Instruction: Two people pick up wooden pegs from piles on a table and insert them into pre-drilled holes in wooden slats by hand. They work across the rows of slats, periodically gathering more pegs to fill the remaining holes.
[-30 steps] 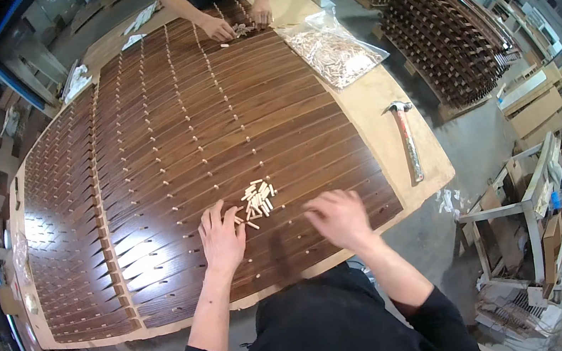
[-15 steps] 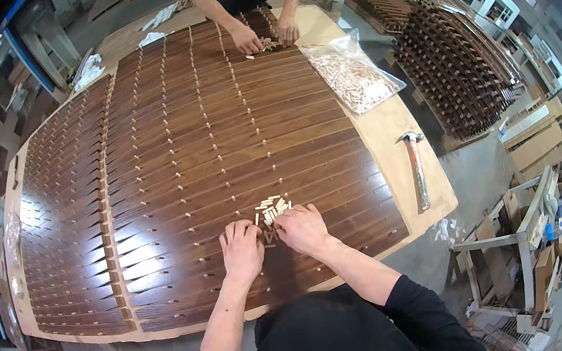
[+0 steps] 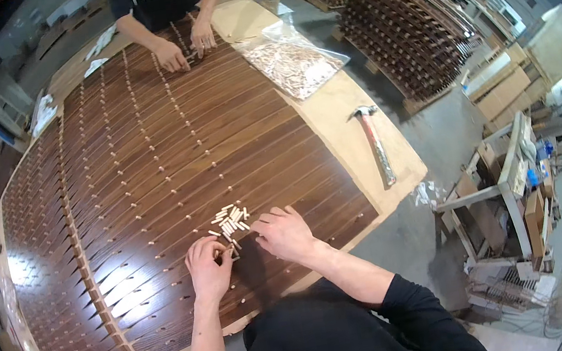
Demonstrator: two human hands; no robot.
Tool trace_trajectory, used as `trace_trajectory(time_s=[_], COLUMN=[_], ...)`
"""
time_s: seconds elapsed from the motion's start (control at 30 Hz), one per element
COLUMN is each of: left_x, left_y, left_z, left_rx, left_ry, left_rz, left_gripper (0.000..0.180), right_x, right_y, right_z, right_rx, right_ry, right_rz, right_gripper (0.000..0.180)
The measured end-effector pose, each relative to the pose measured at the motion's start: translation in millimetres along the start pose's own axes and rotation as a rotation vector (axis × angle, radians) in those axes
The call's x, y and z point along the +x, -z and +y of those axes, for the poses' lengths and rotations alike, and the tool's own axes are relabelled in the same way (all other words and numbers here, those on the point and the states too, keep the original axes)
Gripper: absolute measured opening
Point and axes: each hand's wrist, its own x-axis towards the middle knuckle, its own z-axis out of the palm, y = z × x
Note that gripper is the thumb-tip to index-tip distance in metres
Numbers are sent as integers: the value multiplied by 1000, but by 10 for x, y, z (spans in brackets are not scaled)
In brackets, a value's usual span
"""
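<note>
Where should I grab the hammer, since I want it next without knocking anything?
Take the hammer by its long handle, near the free end that points toward the near edge of the table. It lies flat on bare board with its head away from you, right of the right hand, so come from above on that side.

Both hands, left hand [image 3: 208, 268] & right hand [image 3: 285, 232], by dowel pile [image 3: 231, 222] on slats [image 3: 150, 165].

We are in a woodworking workshop: dark wooden slats [image 3: 168, 141] cover our table [image 3: 360, 128], a hammer [image 3: 376, 144] lies there, stacked slat racks [image 3: 405, 36] and timber offcuts [image 3: 499, 91] stand around.
</note>
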Motion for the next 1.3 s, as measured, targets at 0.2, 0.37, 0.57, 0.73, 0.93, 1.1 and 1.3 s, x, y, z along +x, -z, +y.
trace_trajectory(time_s=[0.2,0.37,0.57,0.73,0.93,1.1,1.3], left_x=[157,132,46,-15,128,257,263], left_y=[45,-12,-25,41,-13,-255,-405], left_z=[191,185,337,404,736,1028,1166], left_rx=[-199,-327,-397,-366,-458,-527,-468], left_ry=[158,182,229,253,120,10,-100], left_rz=[-14,-6,-77,-184,-247,-341,-349], left_gripper=[11,10,10,8,11,14,15], right_x=[-256,-335,-310,-283,-789,-998,-1055], right_y=[59,62,-16,289,778,922,955], right_z=[177,339,249,462,1283,1524,1542], right_rx=[209,201,204,522,393,357,266], right_ry=[-216,-141,-36,-388,-727,-843,-679], right_rz=[1,-19,-25,-12,73,103,-42], right_gripper=[17,21,19,12,17,22,17])
